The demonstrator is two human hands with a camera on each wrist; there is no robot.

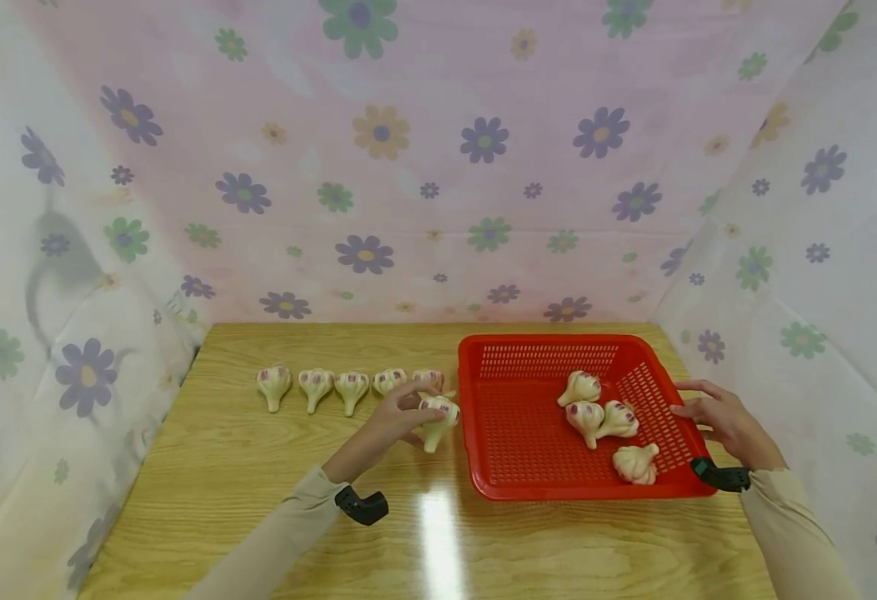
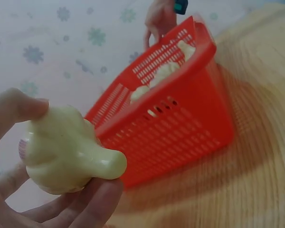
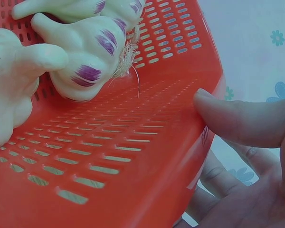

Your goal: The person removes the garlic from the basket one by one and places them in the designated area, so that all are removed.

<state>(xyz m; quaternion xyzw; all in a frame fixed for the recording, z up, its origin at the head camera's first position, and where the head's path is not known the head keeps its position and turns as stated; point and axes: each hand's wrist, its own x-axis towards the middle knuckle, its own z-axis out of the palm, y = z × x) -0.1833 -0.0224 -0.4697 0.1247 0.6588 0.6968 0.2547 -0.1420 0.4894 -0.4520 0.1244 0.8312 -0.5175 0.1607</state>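
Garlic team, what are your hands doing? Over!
Left hand holding garlic bulb. Right hand holding red basket at its edge. Basket wall close beside bulb, might bump. Over.

Garlic bulbs (image 1: 274, 385), ten: you are holding one bulb (image 1: 439, 425) in your left hand (image 1: 399, 410); five loose bulbs (image 1: 352, 390) are lying in a row at the left; four basketed bulbs (image 1: 583, 422) are resting at the right, three far, one near. Red basket (image 1: 517, 433), one. Wooden table (image 1: 273, 475), one. Hands, two, counting your right hand (image 1: 729, 422). Black wrist devices (image 1: 362, 506), two. Beige sleeves (image 1: 288, 533), two.
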